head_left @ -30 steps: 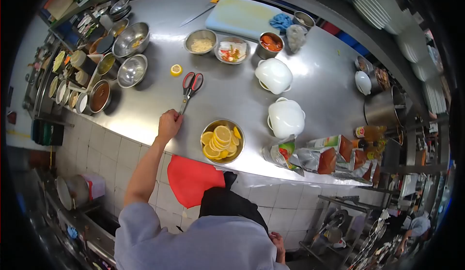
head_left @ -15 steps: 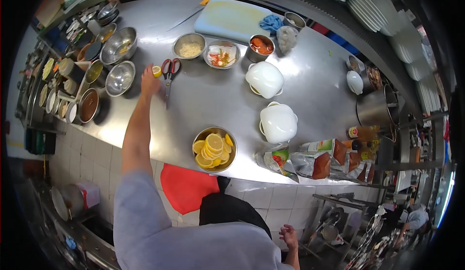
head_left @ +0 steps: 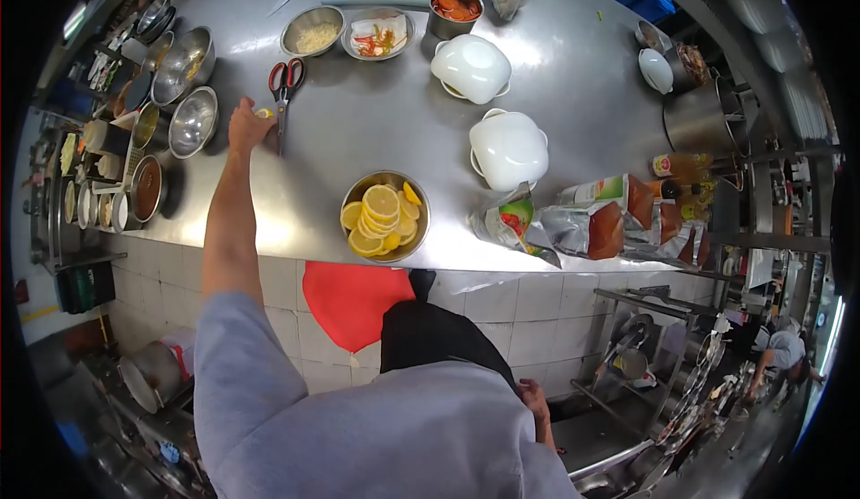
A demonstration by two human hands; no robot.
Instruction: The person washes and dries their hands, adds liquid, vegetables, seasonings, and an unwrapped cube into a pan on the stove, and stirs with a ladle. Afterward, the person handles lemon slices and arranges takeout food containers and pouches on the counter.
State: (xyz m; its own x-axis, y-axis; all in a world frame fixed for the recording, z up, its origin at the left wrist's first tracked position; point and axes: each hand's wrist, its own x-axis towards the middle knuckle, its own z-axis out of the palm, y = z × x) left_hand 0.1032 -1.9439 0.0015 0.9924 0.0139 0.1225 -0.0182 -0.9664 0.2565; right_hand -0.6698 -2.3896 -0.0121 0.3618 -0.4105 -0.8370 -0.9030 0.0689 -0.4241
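Note:
My left hand (head_left: 247,125) reaches over the steel table, its fingers closed on a small yellow lemon piece (head_left: 264,114). Just right of it lie scissors (head_left: 283,96) with red and black handles, blades toward me. An unfilled steel bowl (head_left: 193,123) stands left of the hand. Lemon slices fill a metal bowl (head_left: 385,176) near the table's front edge. Down by my right side hangs my right hand (head_left: 534,399), its fingers loosely bent and partly hidden by my body; nothing shows in it.
Farther back stand bowls of chopped pale food (head_left: 315,38) and sliced vegetables (head_left: 378,40), and a red-filled pot (head_left: 455,11). Two white lidded dishes (head_left: 509,150) sit right of centre. Foil pouches (head_left: 582,228) and bottles (head_left: 683,166) line the right front. A person (head_left: 781,351) stands far right.
The view has tilted, so the table sits higher in it. My left hand has drawn the lemon piece slightly toward me, past the scissors' handles. My right hand has moved closer to my body.

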